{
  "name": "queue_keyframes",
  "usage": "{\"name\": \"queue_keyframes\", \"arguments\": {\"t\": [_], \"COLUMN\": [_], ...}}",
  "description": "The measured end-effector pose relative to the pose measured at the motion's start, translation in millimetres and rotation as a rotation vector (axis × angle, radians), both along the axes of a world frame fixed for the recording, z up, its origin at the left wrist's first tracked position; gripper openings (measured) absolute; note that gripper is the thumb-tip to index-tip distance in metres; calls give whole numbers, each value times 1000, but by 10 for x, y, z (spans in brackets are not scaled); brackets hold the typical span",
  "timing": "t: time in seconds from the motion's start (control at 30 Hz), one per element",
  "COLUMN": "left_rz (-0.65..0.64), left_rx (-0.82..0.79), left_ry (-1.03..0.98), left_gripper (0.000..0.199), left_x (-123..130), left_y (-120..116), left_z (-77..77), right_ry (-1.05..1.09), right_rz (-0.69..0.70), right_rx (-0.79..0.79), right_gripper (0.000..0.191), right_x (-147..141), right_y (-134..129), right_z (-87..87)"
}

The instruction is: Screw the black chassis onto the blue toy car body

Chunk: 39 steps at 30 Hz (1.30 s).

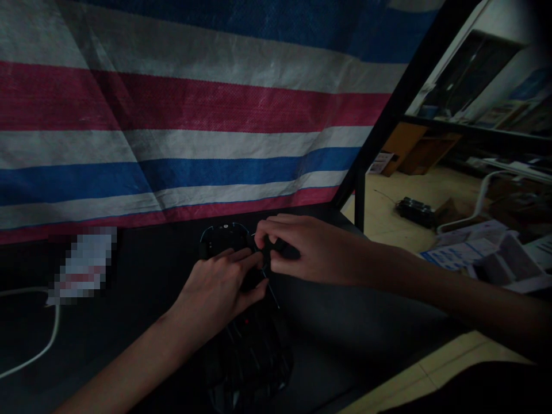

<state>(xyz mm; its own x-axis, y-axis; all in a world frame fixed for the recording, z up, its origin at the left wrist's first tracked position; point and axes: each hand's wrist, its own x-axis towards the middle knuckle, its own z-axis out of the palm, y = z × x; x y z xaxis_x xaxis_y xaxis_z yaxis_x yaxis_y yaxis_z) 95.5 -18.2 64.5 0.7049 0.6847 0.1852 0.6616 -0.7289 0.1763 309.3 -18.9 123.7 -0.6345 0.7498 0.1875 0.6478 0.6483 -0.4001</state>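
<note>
A black device point(224, 234) with thin blue edging lies on the dark table, looking like part of a toy car chassis, though the light is too dim to be sure. Across its middle rests my left hand point(222, 279), fingers curled over it and thumb at its right edge. My right hand point(308, 250) is closed in a pinch around a small dark part point(276, 247) at the device's right side. Whether that part is joined to the device I cannot tell. Nearer me, a bulky black ribbed body point(252, 359) shows a small red spot; its join to the device is hidden.
A striped red, white and blue tarp point(194, 103) hangs behind the table point(142, 333). On the left are a blurred-out pale packet point(88, 264) and a white cable point(56, 328). Beyond a black frame post point(360, 198), boxes point(509, 259) and a black toy-like vehicle point(414, 211) lie on the floor.
</note>
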Motion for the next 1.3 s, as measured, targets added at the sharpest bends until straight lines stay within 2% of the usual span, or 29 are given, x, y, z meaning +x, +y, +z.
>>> {"name": "queue_keyframes", "arguments": {"t": [0.1,0.23,0.3,0.37,0.57,0.67,0.77,0.83,0.97,1.17,1.3], "left_rz": [2,2,1,5,17,19,20,16,21,19,23], "left_rx": [15,20,16,14,1,2,9,7,-16,4,9], "left_ry": [-16,-16,-10,-1,25,27,35,30,44,41,44], "left_gripper": [30,28,28,30,30,31,30,29,30,33,30], "left_x": [-8,-7,-1,4,5,11,12,12,13,12,8], "left_y": [-1,4,3,-1,-8,-4,-3,-5,-14,-5,4], "left_z": [-12,-16,-5,9,25,26,24,22,24,7,-1], "right_ry": [-52,6,-41,-69,-50,-51,-12,-55,-50,-64,-41], "right_rz": [-3,24,13,3,17,7,2,-15,-21,-8,-27], "right_rx": [-65,-24,-37,-71,-23,-57,-3,4,14,-31,23], "right_gripper": [11,16,10,13,10,11,18,10,10,14,19], "right_x": [1,-6,-4,1,11,9,10,12,20,29,18], "right_y": [-18,-36,-33,-26,-27,-35,-31,-20,4,2,-16], "right_z": [20,32,28,22,26,31,22,11,-10,-15,-11]}}
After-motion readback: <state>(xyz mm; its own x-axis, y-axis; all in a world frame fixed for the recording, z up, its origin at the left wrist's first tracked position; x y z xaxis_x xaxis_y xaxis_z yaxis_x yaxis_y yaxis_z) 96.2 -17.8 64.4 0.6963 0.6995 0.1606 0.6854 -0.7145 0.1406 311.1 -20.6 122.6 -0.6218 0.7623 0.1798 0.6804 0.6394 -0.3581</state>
